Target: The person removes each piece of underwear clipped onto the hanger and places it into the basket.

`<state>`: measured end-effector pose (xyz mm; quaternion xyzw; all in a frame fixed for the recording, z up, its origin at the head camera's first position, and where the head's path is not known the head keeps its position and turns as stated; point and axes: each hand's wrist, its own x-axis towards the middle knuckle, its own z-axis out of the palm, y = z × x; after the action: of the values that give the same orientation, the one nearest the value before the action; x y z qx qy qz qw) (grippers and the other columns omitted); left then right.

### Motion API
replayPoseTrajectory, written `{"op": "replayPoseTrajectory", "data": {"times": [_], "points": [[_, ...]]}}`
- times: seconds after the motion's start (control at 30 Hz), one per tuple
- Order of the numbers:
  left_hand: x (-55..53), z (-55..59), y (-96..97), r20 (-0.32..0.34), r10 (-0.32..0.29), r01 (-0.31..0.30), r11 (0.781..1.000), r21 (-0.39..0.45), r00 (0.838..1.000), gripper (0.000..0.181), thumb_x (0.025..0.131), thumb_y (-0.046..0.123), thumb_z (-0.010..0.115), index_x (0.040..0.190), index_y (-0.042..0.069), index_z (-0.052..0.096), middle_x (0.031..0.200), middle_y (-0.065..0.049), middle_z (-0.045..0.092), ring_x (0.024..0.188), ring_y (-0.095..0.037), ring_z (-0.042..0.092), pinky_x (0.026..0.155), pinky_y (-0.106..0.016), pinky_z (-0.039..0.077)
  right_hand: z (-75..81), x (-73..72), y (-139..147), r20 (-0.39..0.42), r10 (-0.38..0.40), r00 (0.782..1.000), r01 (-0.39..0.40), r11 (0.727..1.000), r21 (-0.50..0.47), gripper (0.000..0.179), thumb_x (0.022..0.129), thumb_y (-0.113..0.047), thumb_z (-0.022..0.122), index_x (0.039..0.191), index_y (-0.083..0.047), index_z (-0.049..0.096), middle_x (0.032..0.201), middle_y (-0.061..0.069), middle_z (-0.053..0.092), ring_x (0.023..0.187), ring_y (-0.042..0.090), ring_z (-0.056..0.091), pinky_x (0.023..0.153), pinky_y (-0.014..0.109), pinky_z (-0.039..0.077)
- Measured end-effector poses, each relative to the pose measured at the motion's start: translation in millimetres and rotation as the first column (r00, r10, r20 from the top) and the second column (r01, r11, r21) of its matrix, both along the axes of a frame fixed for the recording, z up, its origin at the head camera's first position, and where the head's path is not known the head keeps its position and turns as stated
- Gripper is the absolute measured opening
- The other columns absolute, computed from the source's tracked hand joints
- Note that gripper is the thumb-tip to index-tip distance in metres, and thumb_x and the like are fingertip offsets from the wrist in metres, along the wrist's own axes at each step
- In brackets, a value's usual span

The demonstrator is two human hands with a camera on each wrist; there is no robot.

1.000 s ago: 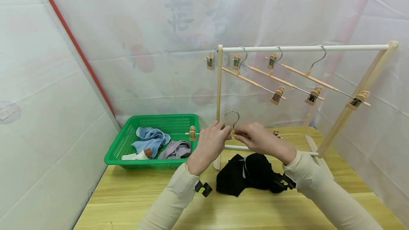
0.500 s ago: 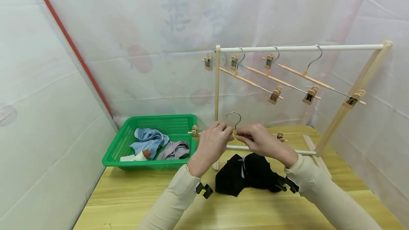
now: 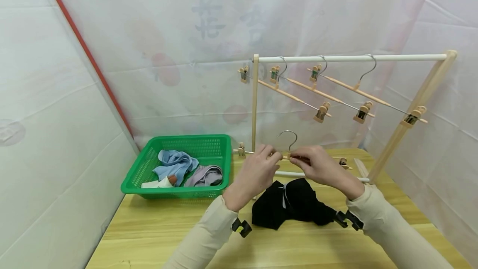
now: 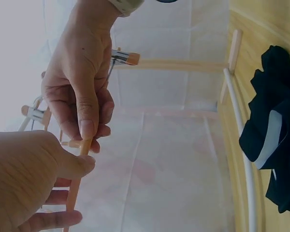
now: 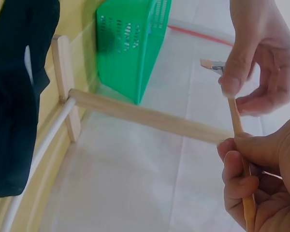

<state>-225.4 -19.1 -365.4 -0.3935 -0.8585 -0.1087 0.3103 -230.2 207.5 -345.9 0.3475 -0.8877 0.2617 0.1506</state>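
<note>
Both hands hold a clip hanger with a wooden bar and a metal hook pointing up, raised above the table in front of the rack. My left hand pinches the bar left of the hook between thumb and fingers. Close to the hook's base, my right hand grips the bar with its fingers curled round it. A clip shows at the hanger's left end and another clip at its right. Below the hands a black garment with a white strip lies on the table.
Behind the hands stands a wooden rack with a white top rail, from which several clip hangers hang. At the left, a green basket holds a blue cloth, a grey cloth and a white item. Fabric walls enclose the wooden table.
Both hands have shifted right together with the hanger, whose left clip has moved away from the basket's edge. The left hand now sits a little farther from the hook. The garment has stayed in place.
</note>
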Motion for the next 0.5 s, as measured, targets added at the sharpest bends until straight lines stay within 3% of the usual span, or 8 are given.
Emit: {"op": "replayPoseTrajectory", "data": {"times": [0.13,0.27,0.5], "points": [[2.4,-4.5,4.3,0.005,-0.042,0.042,0.999,-0.012,0.999,0.014,0.095,0.017,0.072,0.107,0.019,0.066,0.11,0.003,0.064,0.099,-0.013,0.058,0.085,-0.022,0.054,-3.5,3.2,13,0.029,-0.047,0.998,0.047,0.999,0.015,0.014,0.096,-0.004,0.067,0.093,-0.015,0.075,0.077,-0.006,0.068,0.052,-0.004,0.044,0.05,0.02,0.044],[5.7,-9.5,8.3,0.029,-0.06,0.062,0.995,-0.078,0.998,0.007,0.098,0.018,0.067,0.104,0.021,0.069,0.107,0.005,0.066,0.099,-0.012,0.059,0.086,-0.023,0.054,-7.3,6.0,26,0.071,-0.099,0.993,0.097,0.995,0.027,0.013,0.097,-0.005,0.066,0.095,-0.013,0.075,0.081,-0.003,0.07,0.057,-0.004,0.048,0.053,0.021,0.046],[10.8,-21.4,18.6,0.172,-0.033,0.074,0.968,-0.239,0.985,0.018,0.098,0.022,0.069,0.116,0.023,0.068,0.111,0.006,0.067,0.1,-0.012,0.059,0.081,-0.021,0.054,-12.8,15.3,54,0.072,-0.227,0.971,0.224,0.973,0.053,0.012,0.098,-0.007,0.066,0.1,-0.008,0.077,0.083,0.001,0.073,0.057,-0.005,0.049,0.051,0.021,0.044]]}}
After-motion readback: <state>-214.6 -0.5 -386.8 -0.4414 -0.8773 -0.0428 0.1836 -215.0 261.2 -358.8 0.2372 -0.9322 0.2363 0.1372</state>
